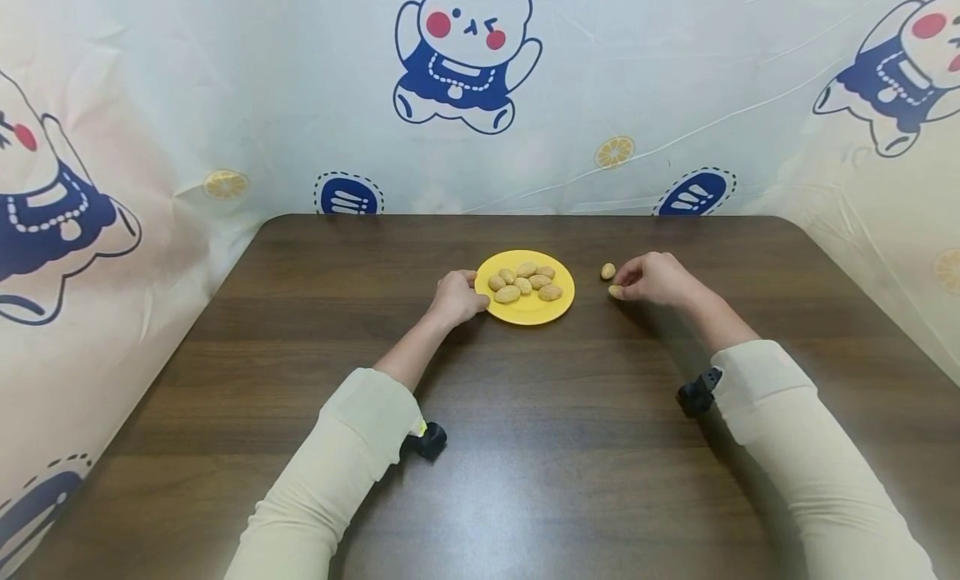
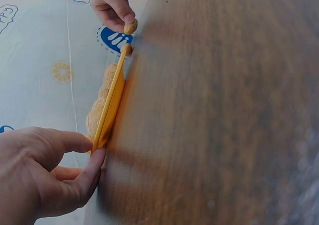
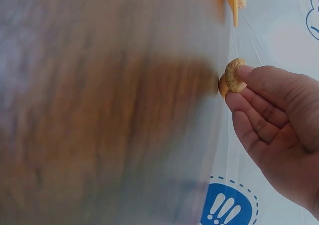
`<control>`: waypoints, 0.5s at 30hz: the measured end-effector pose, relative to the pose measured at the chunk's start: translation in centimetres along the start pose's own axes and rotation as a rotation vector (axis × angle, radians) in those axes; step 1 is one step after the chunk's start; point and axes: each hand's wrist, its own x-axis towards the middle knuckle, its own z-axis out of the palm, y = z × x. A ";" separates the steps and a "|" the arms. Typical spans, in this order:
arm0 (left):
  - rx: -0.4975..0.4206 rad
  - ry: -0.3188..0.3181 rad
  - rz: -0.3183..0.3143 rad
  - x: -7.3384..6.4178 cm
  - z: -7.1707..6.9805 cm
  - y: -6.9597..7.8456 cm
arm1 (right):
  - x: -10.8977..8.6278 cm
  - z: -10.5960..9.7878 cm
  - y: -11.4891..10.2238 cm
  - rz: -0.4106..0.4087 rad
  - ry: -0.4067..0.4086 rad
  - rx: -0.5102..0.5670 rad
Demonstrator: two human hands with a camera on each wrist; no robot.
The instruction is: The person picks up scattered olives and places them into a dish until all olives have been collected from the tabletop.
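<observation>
A yellow plate [image 1: 527,313] with several unshelled peanuts [image 1: 522,286] on it lies toward the back of the table. My left hand [image 1: 456,299] pinches the plate's left rim between thumb and fingers; the left wrist view shows the thumb [image 2: 92,168] low against the edge. To the right of the plate, my right hand [image 1: 657,280] holds one peanut [image 3: 235,75] between thumb and fingertips, close over the tabletop. Another loose peanut [image 1: 607,272] lies on the table just beyond those fingertips, partly hidden behind the held one in the right wrist view.
The dark wooden table [image 1: 540,447] reaches back to a patterned cloth backdrop [image 1: 300,88] at its far edge. A small black camera sits on each wrist, the left one [image 1: 429,441] and the right one [image 1: 697,392], by the cream sleeves.
</observation>
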 end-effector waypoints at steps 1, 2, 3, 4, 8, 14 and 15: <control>0.001 0.000 0.001 0.0 0.0 0.0 | 0.0 0.0 -0.1 -0.001 0.003 0.004; 0.002 0.000 0.000 0.0 0.0 0.0 | 0.1 0.0 -0.1 -0.002 0.006 0.007; 0.004 0.000 -0.001 0.0 0.0 0.0 | 0.1 0.0 -0.2 0.001 0.009 0.011; 0.005 0.000 -0.001 0.0 0.0 0.0 | 0.1 0.0 -0.3 0.000 0.011 0.015; 0.011 0.001 -0.004 0.0 0.0 0.0 | 0.2 0.1 -0.8 0.002 0.017 0.028; -0.003 -0.003 -0.011 -0.2 0.0 0.1 | 0.3 0.3 -1.4 -0.008 0.017 0.044; -0.002 -0.002 -0.010 -0.2 0.0 0.1 | 0.3 0.3 -1.5 -0.008 0.016 0.046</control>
